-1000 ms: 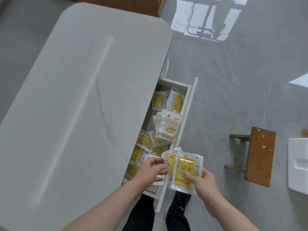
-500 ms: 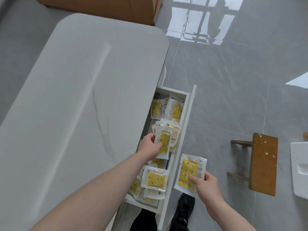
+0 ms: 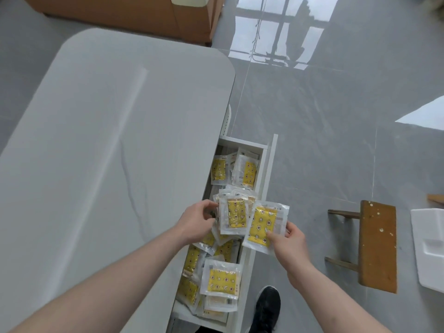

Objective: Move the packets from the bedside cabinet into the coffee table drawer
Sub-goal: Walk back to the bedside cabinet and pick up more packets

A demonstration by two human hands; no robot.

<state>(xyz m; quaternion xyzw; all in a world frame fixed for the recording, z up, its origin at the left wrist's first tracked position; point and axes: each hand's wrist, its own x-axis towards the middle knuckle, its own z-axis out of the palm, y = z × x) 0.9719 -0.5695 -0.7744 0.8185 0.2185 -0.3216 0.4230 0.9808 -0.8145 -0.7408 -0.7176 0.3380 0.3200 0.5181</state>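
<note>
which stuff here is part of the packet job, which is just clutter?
Job:
right hand pinching a yellow packet
left hand at the packet stack
open drawer of the coffee table

Clutter:
wooden stool
white foam piece
cardboard box

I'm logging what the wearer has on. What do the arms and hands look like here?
Both forearms are bare, with no sleeves in view. The left hand and right hand wear no gloves; no rings, watch or wristband can be seen.
</note>
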